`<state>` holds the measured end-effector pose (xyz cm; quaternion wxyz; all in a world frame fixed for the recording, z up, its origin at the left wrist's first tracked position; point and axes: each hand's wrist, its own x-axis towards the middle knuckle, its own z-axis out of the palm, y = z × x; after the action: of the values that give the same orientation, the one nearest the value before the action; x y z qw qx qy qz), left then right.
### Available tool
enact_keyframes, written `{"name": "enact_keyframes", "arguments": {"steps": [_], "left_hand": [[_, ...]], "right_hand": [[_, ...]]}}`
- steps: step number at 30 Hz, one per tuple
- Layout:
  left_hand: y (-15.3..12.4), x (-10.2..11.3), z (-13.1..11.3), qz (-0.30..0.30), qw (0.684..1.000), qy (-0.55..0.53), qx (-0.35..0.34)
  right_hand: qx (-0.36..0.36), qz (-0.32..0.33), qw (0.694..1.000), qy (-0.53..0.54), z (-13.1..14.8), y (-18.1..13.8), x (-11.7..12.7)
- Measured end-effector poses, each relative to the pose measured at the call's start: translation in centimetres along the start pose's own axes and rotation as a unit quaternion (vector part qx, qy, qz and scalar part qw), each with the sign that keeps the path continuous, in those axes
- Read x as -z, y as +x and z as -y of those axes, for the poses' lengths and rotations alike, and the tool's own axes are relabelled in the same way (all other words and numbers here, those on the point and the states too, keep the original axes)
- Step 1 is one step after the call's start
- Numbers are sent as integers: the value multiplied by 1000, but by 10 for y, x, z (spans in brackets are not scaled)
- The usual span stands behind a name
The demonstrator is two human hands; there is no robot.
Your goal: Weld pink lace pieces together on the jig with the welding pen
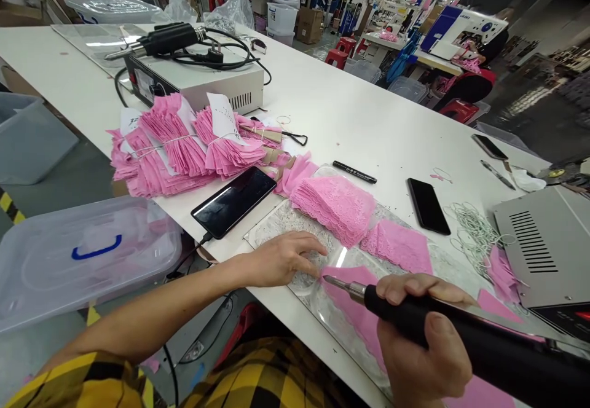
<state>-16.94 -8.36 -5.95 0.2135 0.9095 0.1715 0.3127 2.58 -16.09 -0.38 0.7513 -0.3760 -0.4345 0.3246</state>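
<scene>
Sewing workshop, white table (369, 125) before you. Your right hand (433, 353) wrapped round black-handled tool (488, 340), metal tip at left end of pink fabric piece (354, 297) on clear plate (325, 309). Your left hand (295, 259) half-curled, fingertips by same end; cannot tell whether pinching it. Just beyond, thick lace stack (334, 205), smaller lace stack (399, 246) to its right. Farther, black marker (354, 171). Far left, string-tied pink bundles (177, 144) before grey box unit (207, 85).
</scene>
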Motion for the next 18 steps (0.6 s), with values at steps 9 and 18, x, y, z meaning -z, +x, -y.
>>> {"name": "enact_keyframes", "arguments": {"steps": [9, 18], "left_hand": [[-1, 1, -2, 22, 999, 30, 4], [0, 2, -4, 13, 999, 42, -13]], "right_hand": [[-1, 12, 1000, -4, -5, 0, 0], [6, 14, 1000, -5, -4, -1, 1]]}}
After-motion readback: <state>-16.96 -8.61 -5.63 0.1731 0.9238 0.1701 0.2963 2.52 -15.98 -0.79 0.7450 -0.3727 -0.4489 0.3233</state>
